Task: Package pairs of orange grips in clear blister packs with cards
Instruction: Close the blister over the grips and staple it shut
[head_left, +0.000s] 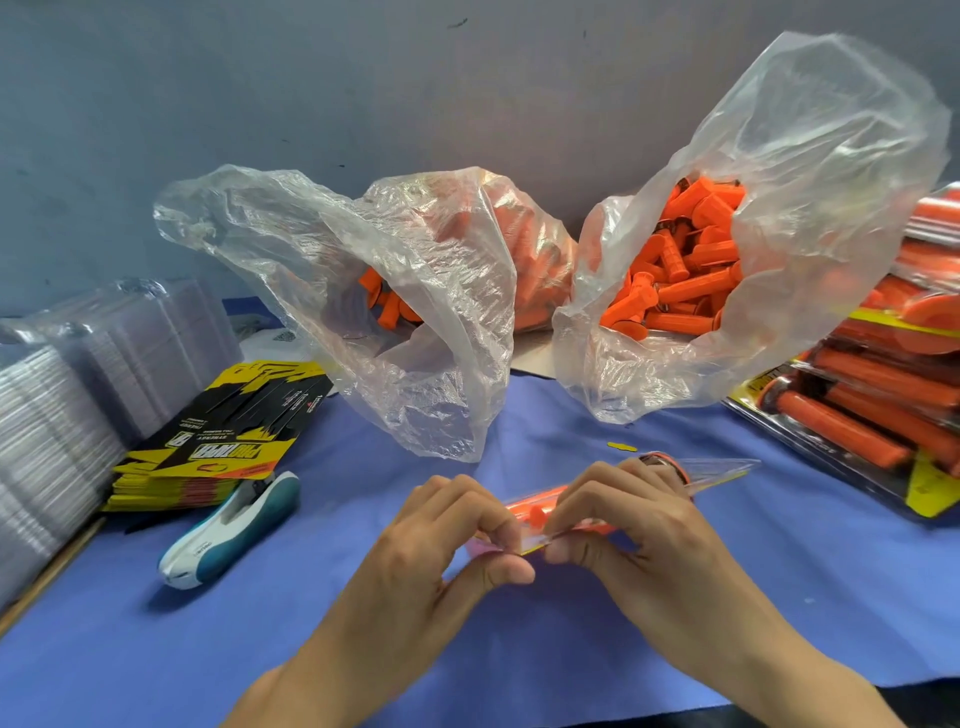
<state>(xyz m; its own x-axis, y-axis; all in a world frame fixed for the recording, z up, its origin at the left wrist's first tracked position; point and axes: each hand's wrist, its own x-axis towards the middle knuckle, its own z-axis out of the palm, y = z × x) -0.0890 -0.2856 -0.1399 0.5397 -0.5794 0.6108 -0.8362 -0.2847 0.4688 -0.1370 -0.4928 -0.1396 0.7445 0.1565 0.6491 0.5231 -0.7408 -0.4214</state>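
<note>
Two hands: they meet at 6 o'clock over the blue table (519, 649), and both hold one blister pack (719, 474).
Left hand (447, 545): its fingers and thumb curl and pinch the near edge of the pack.
Right hand (644, 525): it pinches the same edge, just beside the left hand.
Blister pack: it is clear and seen from its thin side. Its far end points to 2 o'clock. Orange grips (535, 505) and a yellow card edge show inside.
Left bag (431, 322): clear plastic at 11 o'clock, with some orange grips in it.
Right bag (769, 218): clear plastic at 1 o'clock, with many orange grips in it.
Cards (223, 441): a black and yellow stack at 9 o'clock.
Stapler (228, 525): white and teal, just beside the cards.
Empty packs (78, 395): clear stacks at the far 9 o'clock edge.
Filled packs (883, 405): piled at 3 o'clock.
</note>
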